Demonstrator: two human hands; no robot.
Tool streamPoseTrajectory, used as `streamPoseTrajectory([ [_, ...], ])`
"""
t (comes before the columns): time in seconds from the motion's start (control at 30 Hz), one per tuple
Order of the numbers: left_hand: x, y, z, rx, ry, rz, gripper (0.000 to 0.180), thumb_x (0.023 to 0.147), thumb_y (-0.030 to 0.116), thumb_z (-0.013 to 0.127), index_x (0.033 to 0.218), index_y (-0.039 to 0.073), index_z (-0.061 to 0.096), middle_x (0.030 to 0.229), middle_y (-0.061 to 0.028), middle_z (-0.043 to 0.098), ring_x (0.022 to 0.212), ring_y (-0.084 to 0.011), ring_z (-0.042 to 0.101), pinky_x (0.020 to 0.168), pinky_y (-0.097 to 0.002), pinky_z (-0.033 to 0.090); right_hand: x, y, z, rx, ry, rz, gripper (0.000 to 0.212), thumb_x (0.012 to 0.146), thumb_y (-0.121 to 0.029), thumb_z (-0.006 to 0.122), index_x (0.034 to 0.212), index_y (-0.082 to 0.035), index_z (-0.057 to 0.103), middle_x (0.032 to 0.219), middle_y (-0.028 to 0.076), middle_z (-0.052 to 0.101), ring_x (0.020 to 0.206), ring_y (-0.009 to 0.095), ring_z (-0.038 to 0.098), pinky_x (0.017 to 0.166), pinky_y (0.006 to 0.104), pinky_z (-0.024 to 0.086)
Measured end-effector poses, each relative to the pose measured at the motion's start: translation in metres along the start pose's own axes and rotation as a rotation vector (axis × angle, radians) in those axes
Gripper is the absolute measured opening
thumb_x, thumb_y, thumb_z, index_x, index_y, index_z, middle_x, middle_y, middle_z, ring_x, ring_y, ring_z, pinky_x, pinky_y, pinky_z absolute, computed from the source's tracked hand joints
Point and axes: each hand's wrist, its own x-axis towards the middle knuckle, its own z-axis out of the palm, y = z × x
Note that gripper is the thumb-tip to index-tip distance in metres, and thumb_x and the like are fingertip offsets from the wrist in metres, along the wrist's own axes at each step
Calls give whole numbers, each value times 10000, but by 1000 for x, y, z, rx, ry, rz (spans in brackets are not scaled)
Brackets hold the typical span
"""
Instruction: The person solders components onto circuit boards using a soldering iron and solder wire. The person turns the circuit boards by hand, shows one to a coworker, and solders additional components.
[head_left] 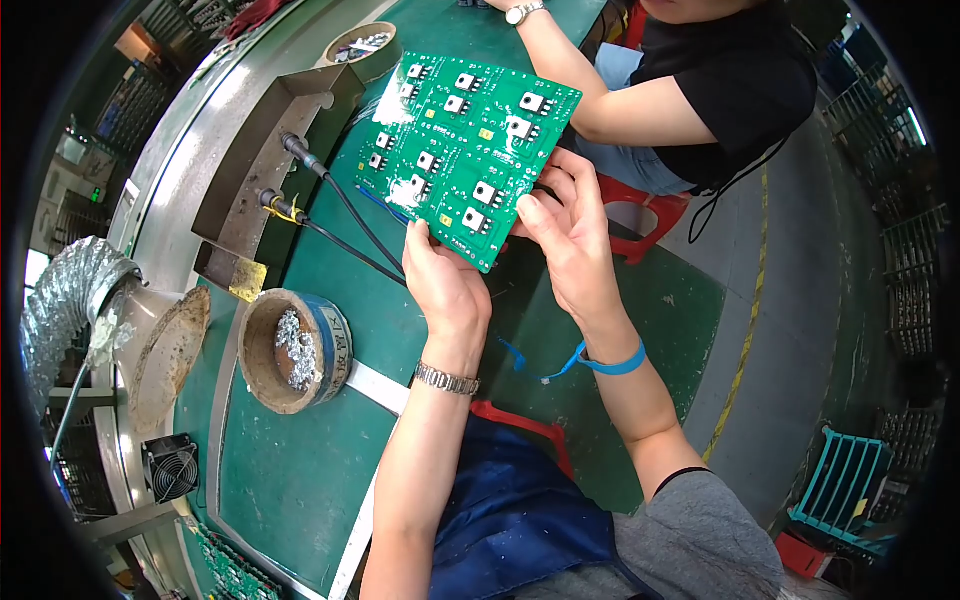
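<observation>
A green circuit board (455,135) is held up and tilted in front of me, with several black-and-silver components soldered across its face. My left hand (445,280) grips its lower edge, fingers partly behind it. On the right edge, my right hand (570,230) pinches the board with the thumb in front and the other fingers behind. Left of the board, two soldering irons (300,150) rest in a metal holder (240,150), their black cables running toward my left hand.
A round pot (330,345) with silvery scraps stands on the green table (275,470) left of my forearm. Beyond are a silver duct hose (75,290), a small fan (170,468) and a bowl of bits (345,62). A co-worker (690,90) sits at far right.
</observation>
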Motion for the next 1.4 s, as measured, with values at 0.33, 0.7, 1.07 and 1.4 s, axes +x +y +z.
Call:
streamPoseTrajectory([
  [0.33,-1,-10,7,-14,-27,141,311,1017,198,372,1280,32,392,1143,-73,524,994,-157,548,908,-395,486,21,18,-9,217,140,179,563,877,6,496,1381,61,251,1282,162,474,1106,185,539,944,351,470],
  [0.7,0,-13,8,38,12,159,347,1022,204,382,1316,22,348,1127,-77,520,921,-138,556,907,-392,503,37,24,-9,342,154,372,321,847,-13,474,1160,23,533,1048,84,607,967,171,590,855,355,502],
  [1.07,0,-14,9,61,7,173,365,1028,196,362,1338,9,314,1156,-89,499,929,-146,559,911,-396,504,40,27,-10,358,202,438,292,850,-16,476,1129,32,546,1021,91,613,920,174,605,833,357,520],
  [1.4,-2,-6,7,48,-20,169,320,1031,192,357,1303,23,348,1124,-86,525,929,-146,569,893,-391,512,37,24,-11,330,172,396,295,849,-20,502,1141,-5,538,1059,72,601,984,172,572,880,353,476],
])
